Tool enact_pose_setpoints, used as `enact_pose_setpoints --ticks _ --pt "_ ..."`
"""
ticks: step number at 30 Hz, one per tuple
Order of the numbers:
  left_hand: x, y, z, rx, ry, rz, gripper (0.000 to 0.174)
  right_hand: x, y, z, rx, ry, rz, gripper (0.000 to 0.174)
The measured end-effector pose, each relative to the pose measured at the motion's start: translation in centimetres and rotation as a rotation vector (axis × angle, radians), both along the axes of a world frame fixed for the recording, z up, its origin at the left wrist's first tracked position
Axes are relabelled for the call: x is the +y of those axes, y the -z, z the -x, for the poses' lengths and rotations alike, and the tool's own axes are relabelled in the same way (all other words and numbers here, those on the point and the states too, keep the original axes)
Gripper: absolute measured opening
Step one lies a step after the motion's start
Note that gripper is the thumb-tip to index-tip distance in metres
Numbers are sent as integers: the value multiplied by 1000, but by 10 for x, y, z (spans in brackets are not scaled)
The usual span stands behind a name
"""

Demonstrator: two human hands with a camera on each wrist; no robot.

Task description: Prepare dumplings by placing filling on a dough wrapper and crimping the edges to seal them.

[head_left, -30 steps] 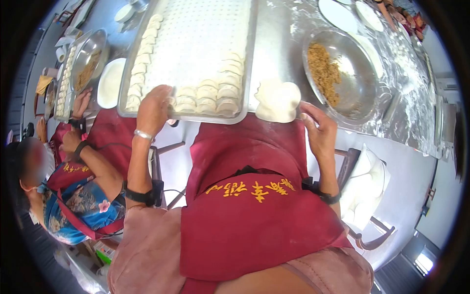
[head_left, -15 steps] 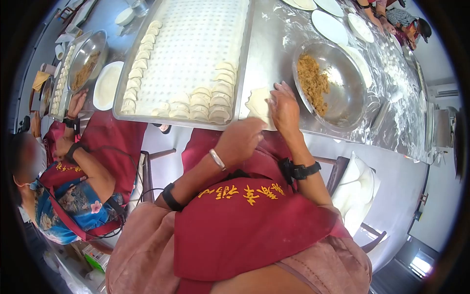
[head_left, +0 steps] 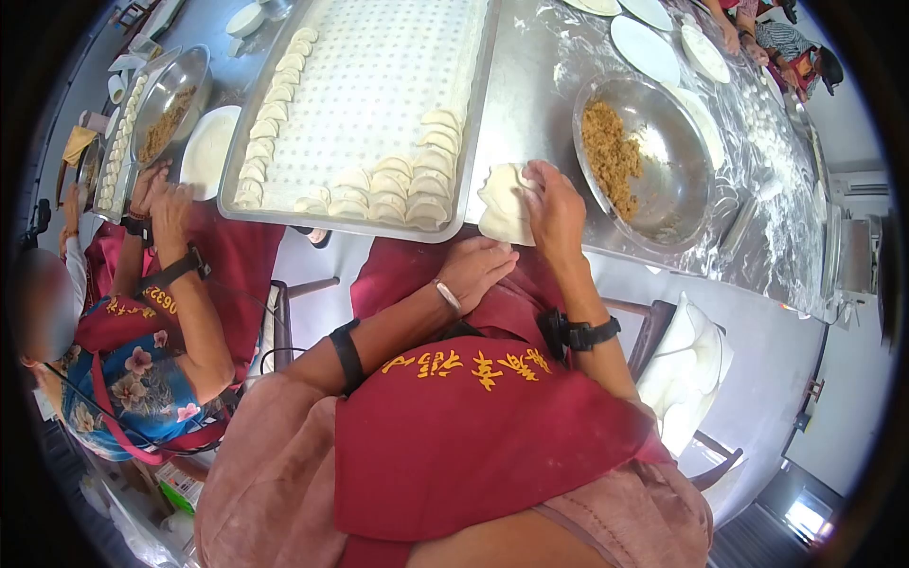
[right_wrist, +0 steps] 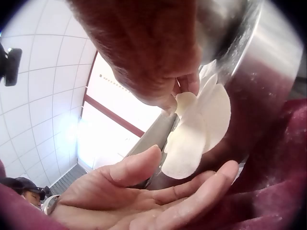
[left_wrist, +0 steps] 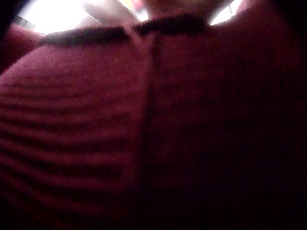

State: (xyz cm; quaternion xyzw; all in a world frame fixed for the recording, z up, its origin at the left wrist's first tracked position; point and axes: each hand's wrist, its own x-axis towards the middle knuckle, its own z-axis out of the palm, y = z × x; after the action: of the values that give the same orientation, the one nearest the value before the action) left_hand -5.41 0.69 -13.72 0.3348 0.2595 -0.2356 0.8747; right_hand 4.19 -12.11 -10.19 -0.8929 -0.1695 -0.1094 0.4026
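the dough wrappers (right_wrist: 196,129) hang in an overlapping bunch from the fingertips of my right hand (head_left: 557,216), which pinch them at one edge. their loose ends spread away from those fingers, over the near edge of the table (head_left: 530,104). just below the wrappers my left hand (right_wrist: 139,196) is open, palm up, thumb apart from the fingers and holding nothing; i can't tell whether a fingertip grazes the dough. to the right of my right fingers, close by, sits the metal bowl (head_left: 677,133) with brown crumbly filling (head_left: 609,156) heaped on its near-left side. left of my right fingers, past the wrappers, is the tray (head_left: 224,204), with folded dumplings (head_left: 388,194) in rows along its left side and its near right corner. beyond the bowl, farther from my fingers, lie white plates (head_left: 646,49) and scattered flour (head_left: 762,142).
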Motion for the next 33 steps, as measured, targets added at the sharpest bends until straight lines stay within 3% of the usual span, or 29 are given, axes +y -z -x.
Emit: enact_pose_setpoints --ticks 3,6,15,22,24,27,30,33 --pt "3 9 -1 -184 0 86 29 -1 -6 -2 -20 -39 164 40" --pt "-2 -5 -4 -51 -89 103 29 -15 9 -3 0 -92 102 44" --pt "-8 7 -2 -52 -95 212 30 -29 13 -1 -113 -115 192 38" --pt "-1 -16 -2 -57 -182 204 36 -30 2 17 104 -128 166 34" --pt "0 -19 0 -17 -179 143 37 -35 1 25 249 -110 24 31" --pt "-4 -22 1 -24 -161 22 39 -44 -11 29 388 -110 12 29" --pt "-12 -26 1 -125 -168 -102 35 -46 -10 31 34 -65 190 36" --pt "-15 -37 4 -243 -70 -374 29 -39 -17 40 160 -115 -119 37"
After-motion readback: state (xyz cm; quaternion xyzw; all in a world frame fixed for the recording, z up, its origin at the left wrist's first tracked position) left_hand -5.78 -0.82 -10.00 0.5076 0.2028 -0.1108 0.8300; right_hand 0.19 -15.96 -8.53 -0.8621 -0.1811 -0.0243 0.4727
